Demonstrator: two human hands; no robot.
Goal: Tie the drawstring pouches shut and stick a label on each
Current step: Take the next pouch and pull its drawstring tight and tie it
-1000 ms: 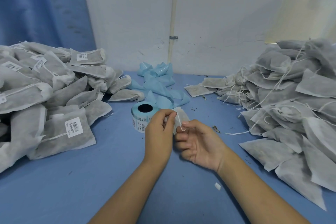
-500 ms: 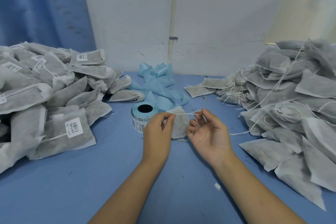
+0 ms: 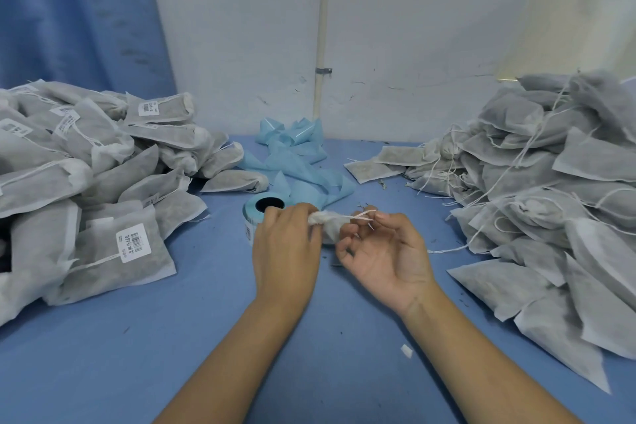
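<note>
Over the middle of the blue table my left hand point(image 3: 285, 244) grips the gathered neck of a small white drawstring pouch point(image 3: 329, 227). My right hand point(image 3: 382, 251), palm up just to its right, pinches the pouch's white drawstring point(image 3: 361, 215), which runs taut between the two hands. Most of the pouch body is hidden behind my fingers. A roll of labels point(image 3: 261, 213) on light blue backing stands right behind my left hand.
A heap of tied, labelled pouches point(image 3: 86, 189) fills the left side. A taller heap of unlabelled pouches with loose strings point(image 3: 537, 203) fills the right. Used blue backing strip point(image 3: 296, 162) lies crumpled by the wall. A paper scrap point(image 3: 406, 351) lies near my right forearm.
The pouch mouth has been drawn shut into a bunched neck. My right hand pulled the string out to the right, then came back close to the pouch.
</note>
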